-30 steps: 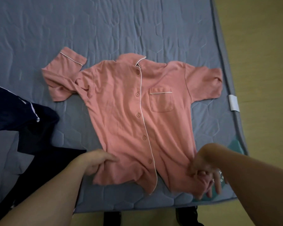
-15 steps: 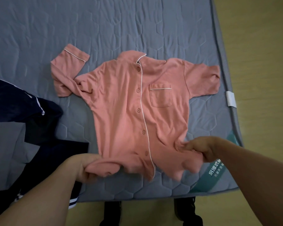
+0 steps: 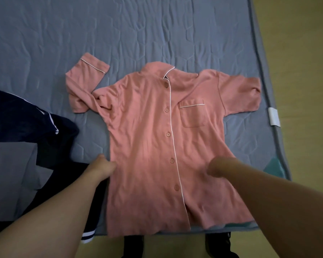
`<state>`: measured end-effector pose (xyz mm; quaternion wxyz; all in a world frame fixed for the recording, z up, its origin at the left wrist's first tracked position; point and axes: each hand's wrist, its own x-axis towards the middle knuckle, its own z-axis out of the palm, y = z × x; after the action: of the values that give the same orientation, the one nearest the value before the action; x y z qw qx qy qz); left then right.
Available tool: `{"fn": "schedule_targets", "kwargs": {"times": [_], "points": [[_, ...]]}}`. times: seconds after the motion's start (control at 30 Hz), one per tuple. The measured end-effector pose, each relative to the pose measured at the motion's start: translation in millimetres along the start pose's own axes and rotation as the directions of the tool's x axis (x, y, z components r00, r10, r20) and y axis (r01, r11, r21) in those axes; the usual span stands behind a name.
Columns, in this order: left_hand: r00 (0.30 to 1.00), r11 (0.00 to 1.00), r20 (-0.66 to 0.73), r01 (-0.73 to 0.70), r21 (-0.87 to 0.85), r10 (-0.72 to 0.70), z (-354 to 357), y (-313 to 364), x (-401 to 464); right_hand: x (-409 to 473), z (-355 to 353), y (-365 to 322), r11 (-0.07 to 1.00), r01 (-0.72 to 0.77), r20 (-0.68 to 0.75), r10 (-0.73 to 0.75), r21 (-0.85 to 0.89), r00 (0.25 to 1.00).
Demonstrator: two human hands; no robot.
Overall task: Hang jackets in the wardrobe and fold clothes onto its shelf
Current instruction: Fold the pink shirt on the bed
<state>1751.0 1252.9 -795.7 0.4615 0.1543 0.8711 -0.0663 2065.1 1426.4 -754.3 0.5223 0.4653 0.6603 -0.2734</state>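
Pink shirt (image 3: 147,146), soft knit, white piping, flat on quilted mattress (image 3: 119,34). Left hand (image 3: 101,167) at its left edge, right hand (image 3: 215,167) on it; finger state of both: cannot tell.

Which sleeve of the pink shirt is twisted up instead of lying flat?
The sleeve on the image's left side of the pink shirt, nearest the dark navy clothes, is twisted and bunched. The other sleeve lies spread flat.

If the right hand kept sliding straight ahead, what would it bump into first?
Probably the chest pocket of the pink shirt; the right hand points up the shirt toward it, though its exact heading is unclear.
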Motion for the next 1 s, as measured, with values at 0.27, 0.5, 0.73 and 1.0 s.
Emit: {"fn": "schedule_targets", "kwargs": {"times": [0.27, 0.5, 0.73, 1.0], "points": [[0.942, 0.654, -0.33, -0.209, -0.727, -0.065, -85, 36, 99, 42, -105, -169, 0.901, 0.394, -0.469, -0.273, 0.182, 0.84], [0.999, 0.088, -0.036, -0.039, -0.995, 0.027, -181, 62, 158, 84, -181, -257, 0.865, 0.502, -0.612, -0.402, -0.01, 0.681], [0.939, -0.393, -0.255, -0.15, -0.907, 0.229, -223, 35, 147, 126, -224, -279, 0.912, 0.349, -0.534, -0.41, -0.216, 0.739], [0.979, 0.294, -0.121, -0.165, -0.941, 0.163, -226, -34, 153, 120, -234, -323, 0.899, 0.41, -0.568, -0.419, -0.152, 0.709]]}}
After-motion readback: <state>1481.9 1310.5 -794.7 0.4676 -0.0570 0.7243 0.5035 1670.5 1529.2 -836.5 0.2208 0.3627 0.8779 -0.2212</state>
